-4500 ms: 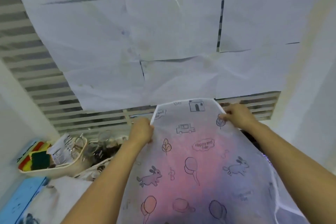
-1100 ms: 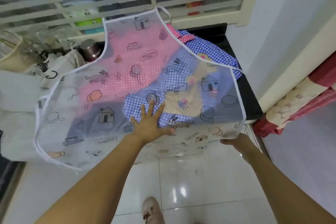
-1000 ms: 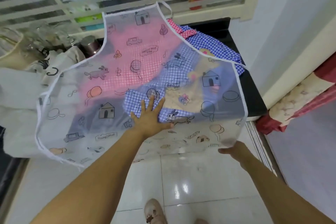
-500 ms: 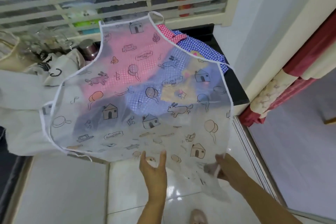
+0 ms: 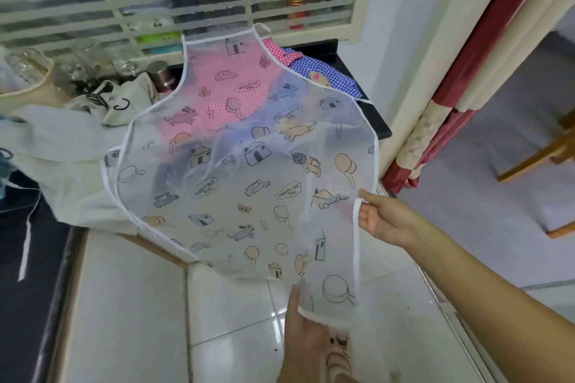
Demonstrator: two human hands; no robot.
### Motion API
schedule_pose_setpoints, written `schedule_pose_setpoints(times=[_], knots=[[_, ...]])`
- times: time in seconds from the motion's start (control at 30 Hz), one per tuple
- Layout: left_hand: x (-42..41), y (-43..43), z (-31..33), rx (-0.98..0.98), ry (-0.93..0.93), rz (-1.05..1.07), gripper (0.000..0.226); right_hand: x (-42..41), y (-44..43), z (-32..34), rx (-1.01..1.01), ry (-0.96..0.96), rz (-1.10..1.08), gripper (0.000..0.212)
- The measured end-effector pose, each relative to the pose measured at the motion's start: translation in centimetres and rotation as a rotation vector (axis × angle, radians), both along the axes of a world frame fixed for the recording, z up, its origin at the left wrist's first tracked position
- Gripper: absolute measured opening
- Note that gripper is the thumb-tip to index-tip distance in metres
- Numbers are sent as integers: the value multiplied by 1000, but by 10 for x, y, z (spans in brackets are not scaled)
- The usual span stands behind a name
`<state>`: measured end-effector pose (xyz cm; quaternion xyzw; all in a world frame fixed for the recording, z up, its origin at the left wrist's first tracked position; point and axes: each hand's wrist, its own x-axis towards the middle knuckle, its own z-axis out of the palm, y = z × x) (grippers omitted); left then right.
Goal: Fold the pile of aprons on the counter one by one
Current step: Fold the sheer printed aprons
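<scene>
A translucent white apron [image 5: 249, 171] printed with houses, cars, rabbits and balloons lies spread over the pile on the black counter [image 5: 378, 129], bib toward the window, its lower part hanging off the front edge. My left hand [image 5: 306, 339] grips the bottom hem from below. My right hand [image 5: 384, 221] pinches the white-trimmed right edge and holds it up. Under it show a pink checked apron [image 5: 280, 51] and a blue checked apron [image 5: 323, 73].
A cream cloth [image 5: 62, 146] and a printed tote bag [image 5: 121, 99] lie at the left of the counter, with glasses and a metal cup [image 5: 160, 74] behind. A louvred window [image 5: 217, 3] is behind. A red and cream curtain [image 5: 460, 78] hangs at right. White floor tiles [image 5: 130, 314] lie below.
The apron was held up by its bib, then laid over the pile. My left hand left its middle for the bottom hem; my right hand lifted the right edge.
</scene>
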<state>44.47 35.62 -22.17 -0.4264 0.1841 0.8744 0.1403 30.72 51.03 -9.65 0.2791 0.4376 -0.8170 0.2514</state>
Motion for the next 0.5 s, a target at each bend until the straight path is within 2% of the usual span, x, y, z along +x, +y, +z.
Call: schedule_pose_setpoints(times=[0.03,0.07,0.13,0.23,0.3,0.33,0.43,0.5], knots=[[-1,-3,15,-20,37,-14,91,8,3,-2,-21,26,-20,38],[-4,-9,24,44,41,-14,67,20,8,-5,-52,45,-44,50],[-15,-12,25,129,-46,52,35,47,16,-14,-127,58,-89,63],[-19,-10,46,161,-71,79,9,105,3,-25,-296,82,-187,37],[-19,-4,53,123,-70,17,2,134,-7,-48,-195,45,-211,73],[-17,-4,58,81,-64,-49,1,149,-16,-50,-141,34,-187,76],[-14,-2,58,-1,-91,-163,3,167,-39,-41,-69,80,-133,58],[-11,-2,64,-28,-87,-183,4,165,-49,-30,-61,93,-190,42]])
